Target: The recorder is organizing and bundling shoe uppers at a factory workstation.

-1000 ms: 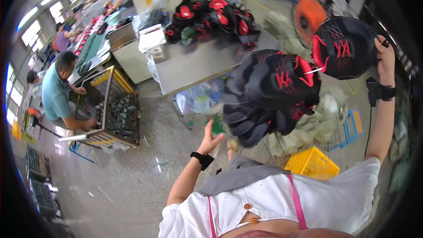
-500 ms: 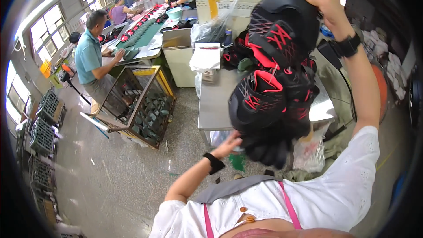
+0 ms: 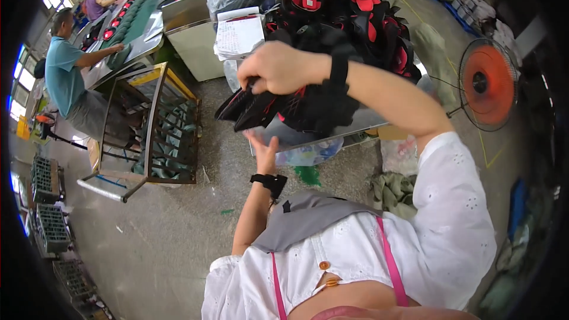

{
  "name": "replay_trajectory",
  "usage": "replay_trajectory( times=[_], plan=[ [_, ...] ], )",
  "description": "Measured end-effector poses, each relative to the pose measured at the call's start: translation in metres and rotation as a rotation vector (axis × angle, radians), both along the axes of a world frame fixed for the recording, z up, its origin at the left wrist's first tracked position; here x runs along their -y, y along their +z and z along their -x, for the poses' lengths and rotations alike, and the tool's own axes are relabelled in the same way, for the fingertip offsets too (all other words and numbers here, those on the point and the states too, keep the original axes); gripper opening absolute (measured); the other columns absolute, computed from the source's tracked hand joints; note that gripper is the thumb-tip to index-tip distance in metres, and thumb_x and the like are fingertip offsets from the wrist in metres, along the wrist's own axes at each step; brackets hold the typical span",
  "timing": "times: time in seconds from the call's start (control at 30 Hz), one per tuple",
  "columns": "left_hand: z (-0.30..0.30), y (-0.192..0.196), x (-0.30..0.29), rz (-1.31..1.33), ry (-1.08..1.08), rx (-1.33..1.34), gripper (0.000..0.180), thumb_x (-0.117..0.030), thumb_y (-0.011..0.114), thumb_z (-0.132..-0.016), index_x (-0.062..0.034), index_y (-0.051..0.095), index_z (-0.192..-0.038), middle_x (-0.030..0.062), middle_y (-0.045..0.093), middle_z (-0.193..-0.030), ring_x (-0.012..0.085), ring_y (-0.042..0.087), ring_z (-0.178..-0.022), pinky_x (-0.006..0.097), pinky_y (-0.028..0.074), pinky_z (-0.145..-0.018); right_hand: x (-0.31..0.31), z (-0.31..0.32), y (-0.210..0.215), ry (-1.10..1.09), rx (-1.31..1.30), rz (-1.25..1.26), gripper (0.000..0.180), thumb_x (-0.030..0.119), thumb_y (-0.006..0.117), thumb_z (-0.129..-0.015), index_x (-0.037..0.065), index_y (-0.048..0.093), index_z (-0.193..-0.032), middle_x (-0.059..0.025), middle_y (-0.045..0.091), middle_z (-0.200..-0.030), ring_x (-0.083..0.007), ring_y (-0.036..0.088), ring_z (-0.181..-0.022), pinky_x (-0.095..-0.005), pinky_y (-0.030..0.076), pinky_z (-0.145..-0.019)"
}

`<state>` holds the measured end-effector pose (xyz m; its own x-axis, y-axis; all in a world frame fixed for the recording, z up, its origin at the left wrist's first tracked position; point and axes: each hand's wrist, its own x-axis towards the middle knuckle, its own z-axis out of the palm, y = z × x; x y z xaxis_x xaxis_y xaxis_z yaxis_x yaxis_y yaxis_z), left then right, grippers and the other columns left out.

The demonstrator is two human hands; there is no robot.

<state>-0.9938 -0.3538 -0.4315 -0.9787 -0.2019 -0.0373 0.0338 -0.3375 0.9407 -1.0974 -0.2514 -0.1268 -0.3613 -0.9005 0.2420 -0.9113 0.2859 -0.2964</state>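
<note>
My right hand reaches across to the left, its fingers wrapped around black shoe uppers that hang at the near left edge of the metal table. Part of what it grips lies behind the hand and forearm. Just below those uppers is my left hand, thumb and fingers apart, its fingertips close to their underside; I cannot tell if they touch. Behind my right forearm, a heap of black shoe uppers with red linings and laces covers much of the metal table.
A paper pad lies at the table's left. To the right stands an orange fan. A metal-framed cart holds grey-green shoe lasts. Beyond it, a person in a blue shirt works at a line of shoes. Crates line the far left.
My right hand has come down and left from its raised spot, and the bundle of uppers it held up is now low over the table. The view has shifted, showing the fan fully.
</note>
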Motion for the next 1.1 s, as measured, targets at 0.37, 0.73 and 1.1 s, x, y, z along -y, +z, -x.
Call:
replay_trajectory(
  times=[0.37,0.73,1.1],
  plan=[
    [0.006,0.006,0.073,0.214,-0.28,-0.121,0.043,-0.014,0.063,-0.077,-0.0042,0.049,-0.116,0.0086,0.052,-0.116,0.0197,0.049,-0.107,0.033,0.037,-0.094,-0.006,-0.055,-0.064,-0.34,0.424,0.593,0.047,0.012,0.074,-0.065,0.006,0.049,-0.104,-0.0062,0.051,-0.112,-0.0142,0.055,-0.087,-0.0263,0.046,-0.063],
    [0.042,-0.04,0.068,-0.884,-0.77,0.556,0.06,-0.056,0.043,-0.082,-0.009,0.049,-0.12,0.0133,0.054,-0.116,0.0339,0.055,-0.1,0.042,0.045,-0.086,-0.099,-0.043,-0.157,-1.248,0.242,-0.334,0.091,0.042,0.075,-0.054,0.011,0.035,-0.129,-0.0191,0.037,-0.13,-0.0373,0.053,-0.1,-0.0427,0.045,-0.082],
    [0.041,0.009,0.089,0.616,-0.18,-0.146,0.114,-0.021,0.08,-0.06,-0.0017,-0.002,-0.136,0.0211,0.011,-0.138,0.0341,0.019,-0.128,0.04,0.02,-0.105,-0.178,-0.064,-0.214,-1.476,0.574,0.3,0.097,0.033,0.083,-0.044,-0.002,0.038,-0.123,-0.0218,0.045,-0.113,-0.0346,0.046,-0.108,-0.0395,0.038,-0.092]
  ],
)
